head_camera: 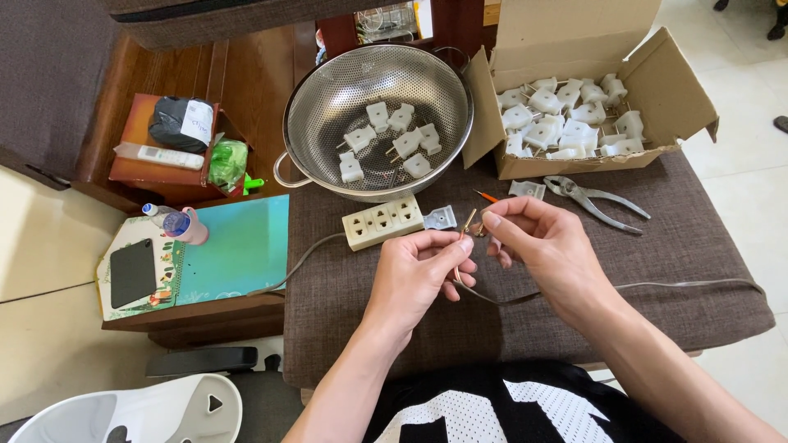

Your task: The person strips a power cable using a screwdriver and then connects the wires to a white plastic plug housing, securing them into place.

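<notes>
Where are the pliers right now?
In the head view, the pliers lie on the brown cushion, right of centre, before the cardboard box.

1. One view only was given: a camera worn on the person's head, so no second view shared any part of the scene.
2. It looked steeply down and forward over the person's own chest, whose black and white shirt (pixel 492 414) filled the bottom edge.
3. It sat close to the work: the left hand (pixel 419 275) and right hand (pixel 546 246) lay near the middle of the picture, forearms running in from below.
4. Facing away from the body, it took in the brown cushioned surface (pixel 345 287), then the metal colander (pixel 328 98) and cardboard box (pixel 673 90) at the far side.
5. Floor showed along the left and right edges.
</notes>
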